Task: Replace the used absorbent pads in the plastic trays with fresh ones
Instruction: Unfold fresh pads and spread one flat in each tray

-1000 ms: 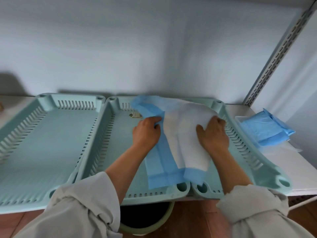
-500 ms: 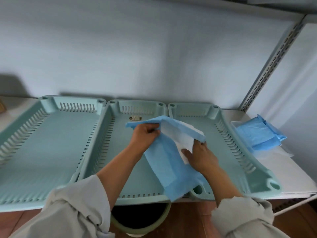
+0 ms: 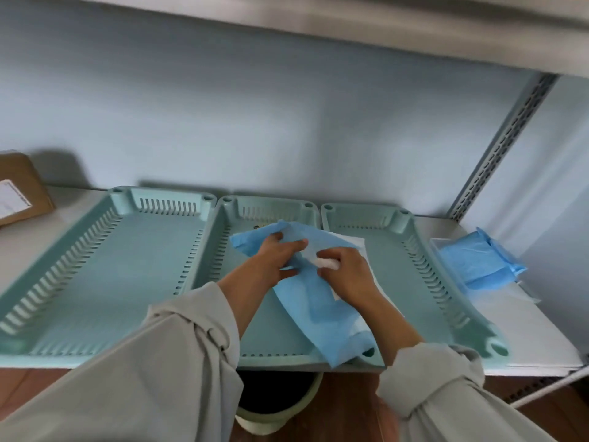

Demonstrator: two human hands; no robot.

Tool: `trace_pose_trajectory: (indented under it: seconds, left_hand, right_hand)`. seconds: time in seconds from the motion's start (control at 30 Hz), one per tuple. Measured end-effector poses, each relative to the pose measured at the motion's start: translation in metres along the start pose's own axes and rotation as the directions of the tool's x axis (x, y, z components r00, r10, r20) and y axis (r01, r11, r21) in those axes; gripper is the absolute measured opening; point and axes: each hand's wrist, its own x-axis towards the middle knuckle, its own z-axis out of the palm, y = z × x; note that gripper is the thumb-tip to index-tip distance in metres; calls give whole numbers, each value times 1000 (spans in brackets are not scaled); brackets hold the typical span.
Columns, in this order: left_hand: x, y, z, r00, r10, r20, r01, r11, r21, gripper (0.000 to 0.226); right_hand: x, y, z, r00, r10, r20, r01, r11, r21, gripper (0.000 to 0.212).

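Note:
Three pale green plastic trays stand side by side on a white shelf: left tray [image 3: 95, 282], middle tray [image 3: 223, 250], right tray [image 3: 414, 282]. A blue-and-white absorbent pad [image 3: 318, 307] hangs crumpled over the join of the middle and right trays, its lower end draped over their front rims. My left hand [image 3: 274, 260] grips the pad's upper blue part. My right hand [image 3: 347, 272] pinches a bunched white fold of it. Both hands are close together above the trays.
A stack of folded blue pads [image 3: 475, 263] lies on the shelf right of the trays. A brown cardboard box [image 3: 19, 189] sits at far left. Below the shelf edge stands a round bin [image 3: 274, 406]. A slotted metal upright [image 3: 500, 148] rises at right.
Both hands have drawn the pad together and bunched it, moving closer to each other. The pad, spread over the right tray a second ago, is now lifted and crumpled.

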Motion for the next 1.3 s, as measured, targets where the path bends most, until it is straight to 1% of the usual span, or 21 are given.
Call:
trace_pose_trajectory:
  seconds: [0.07, 0.1, 0.13, 0.17, 0.2, 0.27, 0.3, 0.33, 0.4, 0.5, 0.57, 0.6, 0.7, 0.73, 0.83, 0.97, 1.07, 1.13, 1.2, 1.27, 1.3]
  left_hand:
    - [-4, 5, 2, 994, -76, 76, 74, 997, 35, 77]
    - [-7, 8, 3, 991, -92, 95, 87, 994, 59, 79]
    - [-9, 10, 4, 992, -90, 92, 83, 993, 81, 78]
    - [-10, 12, 4, 995, -72, 72, 66, 994, 89, 75]
    - [-10, 15, 3, 998, -38, 42, 34, 996, 85, 72]
    - [-12, 19, -2, 999, 32, -8, -31, 997, 65, 69]
    - [-16, 21, -6, 998, 57, -16, -55, 996, 66, 70]
    - [-20, 22, -9, 997, 78, -10, -76, 994, 82, 71]
    - [-31, 23, -16, 990, 140, 19, -141, 973, 185, 74]
    - [-46, 23, -22, 967, 238, 86, -253, 900, 354, 78]
    - [-53, 23, -24, 956, 260, 133, -292, 863, 413, 75]
    - [-58, 24, -25, 952, 266, 152, -306, 845, 439, 73]
    - [-63, 30, -26, 942, 269, 201, -334, 806, 488, 68]
    - [-62, 31, -26, 940, 268, 210, -339, 799, 496, 67]
    - [-55, 41, -38, 940, 271, 208, -341, 781, 523, 68]
    - [-47, 47, -60, 948, 240, 207, -315, 794, 520, 71]
    - [-44, 49, -71, 957, 281, 73, -282, 842, 461, 68]
    - [-42, 46, -78, 953, 297, -57, -249, 877, 410, 63]
    - [-38, 40, -80, 951, 278, -137, -216, 912, 350, 60]
    - [-34, 33, -79, 942, 269, -201, -199, 929, 312, 58]
    - [-32, 30, -78, 935, 271, -229, -197, 933, 302, 56]
  right_hand:
    - [-7, -13, 0, 991, -130, -20, 128, 989, -77, 34]
    - [-13, -18, -1, 982, -191, -2, 190, 977, -96, 35]
    - [-18, -21, 0, 971, -236, 27, 237, 969, -69, 38]
    - [-23, -21, 0, 967, -248, 56, 247, 969, 31, 39]
    - [-27, -21, -2, 971, -215, 102, 191, 960, 207, 38]
    - [-36, -22, -10, 973, -77, 220, -58, 833, 550, 30]
    - [-37, -21, -12, 971, -8, 239, -148, 765, 627, 24]
    - [-36, -17, -13, 972, 41, 231, -181, 757, 628, 22]
    - [-35, -11, -12, 980, 48, 195, -144, 843, 518, 29]
    - [-32, -9, -6, 987, -44, 152, 16, 984, 177, 40]
    - [-26, -11, -4, 988, -62, 142, 68, 997, -37, 42]
    - [-22, -13, -2, 985, -60, 162, 77, 992, -98, 41]
    - [-9, -15, 2, 960, 16, 280, 31, 986, -163, 42]
    - [-5, -14, 1, 961, 54, 271, -13, 989, -150, 42]
    - [17, -10, -8, 983, 147, 108, -140, 988, -69, 36]
    - [37, -13, -9, 994, 106, 10, -105, 990, -94, 42]
    - [47, -23, -13, 979, 132, -154, -150, 982, -115, 44]
    - [52, -25, -16, 968, 102, -228, -138, 980, -145, 57]
    - [47, -28, -8, 994, -3, -105, -18, 979, -203, 62]
    - [35, -31, 11, 987, -107, 121, 130, 971, -200, 62]
    - [27, -32, 22, 959, -129, 251, 174, 971, -166, 67]
